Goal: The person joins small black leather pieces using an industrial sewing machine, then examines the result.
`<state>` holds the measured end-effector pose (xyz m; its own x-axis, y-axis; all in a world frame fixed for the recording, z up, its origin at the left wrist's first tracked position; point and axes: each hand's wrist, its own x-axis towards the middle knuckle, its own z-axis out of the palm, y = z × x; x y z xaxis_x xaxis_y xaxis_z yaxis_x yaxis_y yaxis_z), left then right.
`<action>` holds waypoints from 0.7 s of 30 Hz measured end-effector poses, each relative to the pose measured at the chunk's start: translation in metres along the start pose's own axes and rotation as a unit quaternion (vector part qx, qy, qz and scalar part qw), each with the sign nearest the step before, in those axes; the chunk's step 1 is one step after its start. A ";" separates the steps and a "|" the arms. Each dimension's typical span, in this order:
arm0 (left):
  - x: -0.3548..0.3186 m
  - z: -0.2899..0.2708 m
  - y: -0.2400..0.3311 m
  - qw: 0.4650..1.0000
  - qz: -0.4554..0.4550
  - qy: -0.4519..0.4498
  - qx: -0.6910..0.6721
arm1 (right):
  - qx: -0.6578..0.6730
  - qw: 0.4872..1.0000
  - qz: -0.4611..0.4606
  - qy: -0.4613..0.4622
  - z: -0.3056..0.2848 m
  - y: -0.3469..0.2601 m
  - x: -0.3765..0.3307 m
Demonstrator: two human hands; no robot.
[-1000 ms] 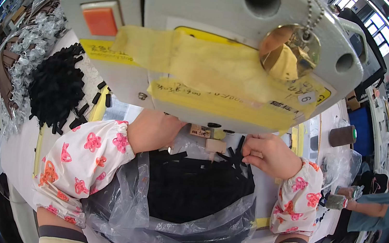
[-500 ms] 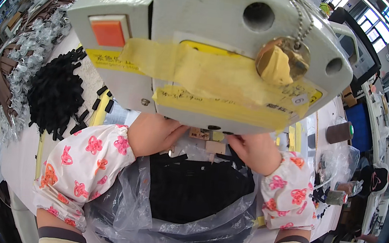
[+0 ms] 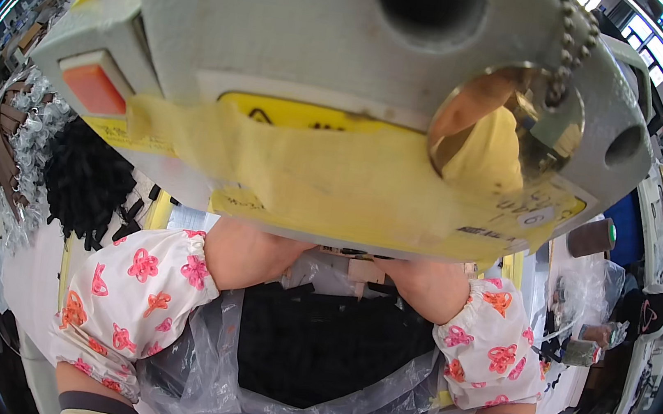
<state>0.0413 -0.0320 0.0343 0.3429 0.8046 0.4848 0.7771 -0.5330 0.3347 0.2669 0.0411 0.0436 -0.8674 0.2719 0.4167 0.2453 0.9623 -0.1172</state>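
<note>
Both hands reach under the front of a grey machine head (image 3: 302,38) covered with yellow tape. My left hand (image 3: 251,253) shows only its back and wrist, its fingers hidden below the machine's lower edge. Likewise, my right hand (image 3: 427,288) has its fingers out of sight, so what either holds cannot be seen. Between the wrists is a small beige block (image 3: 365,271). Nearer to me, a clear plastic bag (image 3: 207,357) lies open around a mass of small black strip-like pieces (image 3: 331,348).
Left on the table is a heap of black pieces (image 3: 87,177), beside brown straps (image 3: 6,126) with clear plastic. A thread cone (image 3: 591,237) and another spool (image 3: 581,352) stand at the right. An orange-red button (image 3: 94,87) and a round metal tag (image 3: 506,129) are on the machine.
The machine head now looms larger and lower in view, as my viewpoint has come closer. It covers more of both hands, whose fingers showed partly before.
</note>
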 end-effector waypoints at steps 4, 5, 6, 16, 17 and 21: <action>0.000 0.000 0.000 0.999 0.022 0.019 0.027 | 0.034 0.998 0.043 0.025 0.003 0.001 -0.003; 0.000 0.000 -0.001 0.999 0.023 0.019 0.025 | 0.031 0.998 0.057 0.019 -0.001 0.001 -0.004; 0.000 -0.001 -0.003 1.000 0.026 0.006 0.013 | 0.032 0.997 0.068 0.014 -0.001 0.001 -0.004; 0.005 -0.004 0.008 0.983 -0.125 -0.012 -0.134 | 0.064 0.993 0.074 0.059 0.006 -0.003 -0.001; 0.005 -0.005 0.008 0.983 -0.126 -0.013 -0.134 | 0.068 0.992 0.086 0.061 0.009 -0.003 -0.002; 0.009 -0.008 0.010 0.993 -0.061 -0.027 -0.097 | 0.089 0.988 0.110 0.065 0.016 -0.006 -0.002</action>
<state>0.0478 -0.0321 0.0486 0.2841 0.8762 0.3893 0.6995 -0.4672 0.5408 0.2599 0.0349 0.0294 -0.7364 0.4830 0.4737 0.3311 0.8679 -0.3702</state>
